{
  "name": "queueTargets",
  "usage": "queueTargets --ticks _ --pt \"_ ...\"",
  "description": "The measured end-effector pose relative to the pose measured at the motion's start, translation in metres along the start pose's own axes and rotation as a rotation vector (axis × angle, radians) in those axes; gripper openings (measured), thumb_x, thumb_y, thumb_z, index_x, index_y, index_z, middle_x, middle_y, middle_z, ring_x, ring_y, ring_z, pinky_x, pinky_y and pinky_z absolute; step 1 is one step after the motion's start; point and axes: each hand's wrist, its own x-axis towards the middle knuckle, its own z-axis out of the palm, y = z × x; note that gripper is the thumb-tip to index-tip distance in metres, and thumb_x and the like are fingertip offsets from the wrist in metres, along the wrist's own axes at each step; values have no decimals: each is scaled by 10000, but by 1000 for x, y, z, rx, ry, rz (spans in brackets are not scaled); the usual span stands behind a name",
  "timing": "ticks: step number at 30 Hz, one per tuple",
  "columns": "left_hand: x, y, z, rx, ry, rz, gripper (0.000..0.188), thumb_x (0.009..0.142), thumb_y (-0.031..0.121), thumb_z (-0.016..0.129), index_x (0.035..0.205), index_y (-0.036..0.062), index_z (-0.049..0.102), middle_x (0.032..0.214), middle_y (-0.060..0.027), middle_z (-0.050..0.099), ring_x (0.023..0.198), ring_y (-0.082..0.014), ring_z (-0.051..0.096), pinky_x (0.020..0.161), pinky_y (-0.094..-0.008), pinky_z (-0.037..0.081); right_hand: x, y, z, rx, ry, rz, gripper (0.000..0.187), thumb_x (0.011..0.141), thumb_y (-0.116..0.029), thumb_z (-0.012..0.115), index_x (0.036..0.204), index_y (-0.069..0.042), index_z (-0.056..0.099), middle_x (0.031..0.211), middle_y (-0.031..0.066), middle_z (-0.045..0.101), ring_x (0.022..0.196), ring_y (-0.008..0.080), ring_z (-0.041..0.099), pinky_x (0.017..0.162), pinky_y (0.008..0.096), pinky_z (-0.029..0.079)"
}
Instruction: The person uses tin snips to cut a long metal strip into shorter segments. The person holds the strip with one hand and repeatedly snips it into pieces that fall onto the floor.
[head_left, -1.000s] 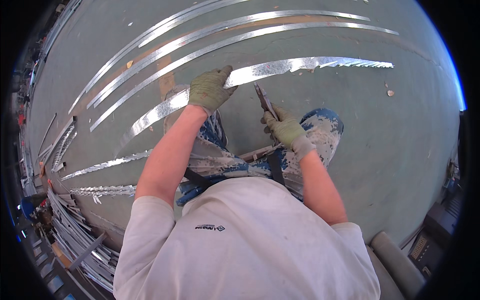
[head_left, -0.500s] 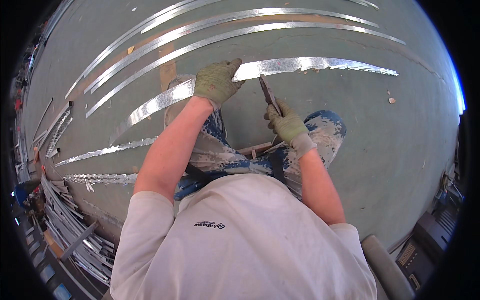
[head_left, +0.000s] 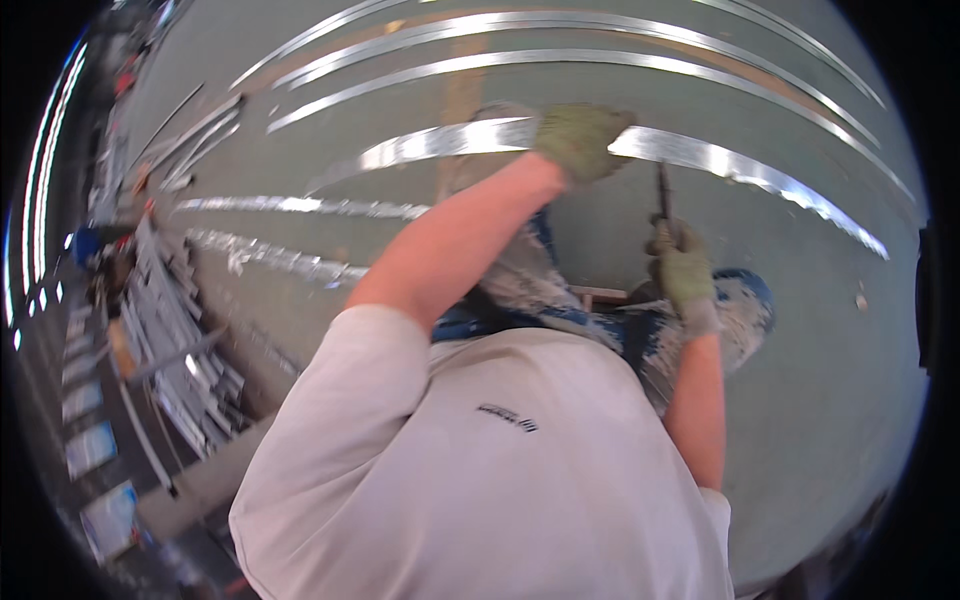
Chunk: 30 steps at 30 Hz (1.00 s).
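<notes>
My left hand [head_left: 583, 140], in a green work glove, is closed over the middle of a long shiny sheet-metal strip [head_left: 715, 155]. The strip runs crosswise in front of my knees, and its near edge is jagged toward the right end. My right hand [head_left: 686, 268], gloved too, is wrapped round a pair of dark tin snips [head_left: 664, 192]. Their tip points away from me and lies by the near edge of the strip, just right of my left hand. Blur hides whether the jaws touch the metal.
Several long, smooth metal strips [head_left: 560, 57] lie beyond on the green floor [head_left: 830, 330]. To the left are two strips with ragged edges [head_left: 300, 205]. A heap of metal profiles [head_left: 185, 340] lies at the far left, near a person in blue [head_left: 88, 245].
The view has swung left, so hands, strip and floor pieces sit farther right in the picture. My left hand still grips the strip, and my right still holds the tin snips beside its near edge.
</notes>
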Motion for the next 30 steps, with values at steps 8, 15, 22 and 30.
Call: queueTargets --ticks 8,15,22,30 --pt "-1 2 -6 72 -67 -23 476 949 453 715 1343 191 664 1207 -97 745 1123 -339 723 913 -490 583 0 -13 1 -78 14 61 463 1019 -514 710 1127 -64 683 762 51 664 519 124 527 460 319 394" --pt "-1 1 -5 68 -99 -37 493 946 464 721 1359 203 661 1221 -96 743 1145 -338 722 925 -488 586 -6 -19 0 -34 -36 60 454 1043 -497 685 1073 -45 707 738 19 614 506 105 503 451 294 377" --pt "0 4 -14 48 -138 -68 526 937 445 731 1397 201 650 1253 -105 734 1153 -332 719 959 -493 575 -5 -23 -5 21 -109 81 421 1047 -450 688 1092 -33 717 730 17 614 475 111 511 422 286 379" --pt "-2 -6 4 -21 79 -3 566 866 394 821 1366 167 682 1032 -114 754 945 -340 737 820 -468 583 -1 -22 -18 108 -275 190 319 1040 -361 716 1063 -44 744 769 22 644 554 120 580 511 317 502"
